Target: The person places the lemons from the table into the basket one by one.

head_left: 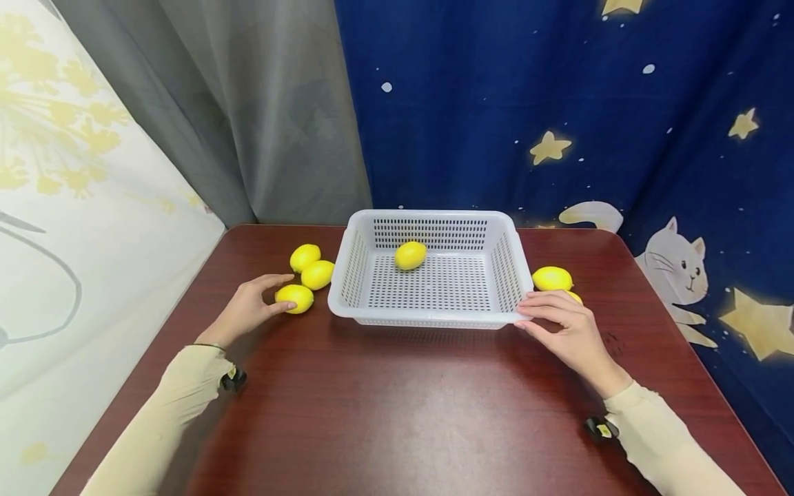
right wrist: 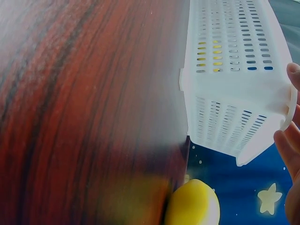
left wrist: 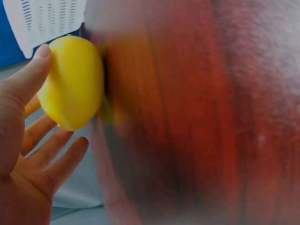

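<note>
My left hand (head_left: 248,308) curves round the nearest lemon (head_left: 294,299) of a small group on the table's left side. The thumb lies on that lemon (left wrist: 72,82) in the left wrist view, where the index finger is partly hidden behind it and the other fingers spread below. A white perforated basket (head_left: 428,318) stands at the back middle with one lemon (head_left: 411,255) inside. At the basket's front right corner, my right hand (head_left: 564,331) grips the rim between thumb and fingers. In the right wrist view, only part of this hand (right wrist: 291,145) shows at the edge.
Two more lemons, one behind (head_left: 305,258) and one beside the basket (head_left: 317,275), lie at the left. To the basket's right is another lemon (head_left: 552,278), with one partly hidden by my right hand. Curtains (head_left: 446,124) hang behind the dark red table (head_left: 397,406).
</note>
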`<state>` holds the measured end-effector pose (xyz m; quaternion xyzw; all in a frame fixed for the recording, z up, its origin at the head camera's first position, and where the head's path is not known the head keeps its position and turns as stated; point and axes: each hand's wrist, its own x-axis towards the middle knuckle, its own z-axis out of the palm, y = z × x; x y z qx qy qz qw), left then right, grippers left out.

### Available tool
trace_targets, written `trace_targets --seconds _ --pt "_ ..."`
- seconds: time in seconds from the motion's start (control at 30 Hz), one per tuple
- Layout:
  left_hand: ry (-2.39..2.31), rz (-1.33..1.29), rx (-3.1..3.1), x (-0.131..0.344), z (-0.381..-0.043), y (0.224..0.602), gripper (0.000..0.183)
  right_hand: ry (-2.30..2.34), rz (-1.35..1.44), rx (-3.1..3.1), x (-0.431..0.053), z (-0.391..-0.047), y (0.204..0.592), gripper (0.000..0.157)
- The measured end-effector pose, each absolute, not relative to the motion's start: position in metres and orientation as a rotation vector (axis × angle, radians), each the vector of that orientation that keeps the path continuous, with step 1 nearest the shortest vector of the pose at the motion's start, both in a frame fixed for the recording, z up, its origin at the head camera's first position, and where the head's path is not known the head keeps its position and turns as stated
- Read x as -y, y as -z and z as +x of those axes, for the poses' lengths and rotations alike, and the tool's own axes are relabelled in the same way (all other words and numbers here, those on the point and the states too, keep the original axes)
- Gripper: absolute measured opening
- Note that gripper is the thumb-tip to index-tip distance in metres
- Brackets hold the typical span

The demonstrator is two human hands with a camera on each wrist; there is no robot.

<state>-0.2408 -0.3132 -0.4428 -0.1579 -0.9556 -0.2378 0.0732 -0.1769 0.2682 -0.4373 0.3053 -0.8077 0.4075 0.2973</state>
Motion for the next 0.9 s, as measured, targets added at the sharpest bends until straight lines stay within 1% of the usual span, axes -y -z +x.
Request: trace_targets --seconds 0.27,0.73,0.9 --pt "0.725 -0.474 2.905 0.3142 -0.2387 0.4487 0.069 -1.075 0.803 2.146 -0.2661 -0.1762 0.4367 0.048" --pt "0.736 -0.463 2.926 0.3133 -0.2375 0.4471 0.067 -1.085 0.77 2.197 -0.2668 -0.1753 0.4354 0.046" --pt "0.732 -0.485 2.905 0.3121 -0.2377 0.447 0.065 -1.08 0.787 2.169 -0.2671 -0.1761 0.4362 0.047"
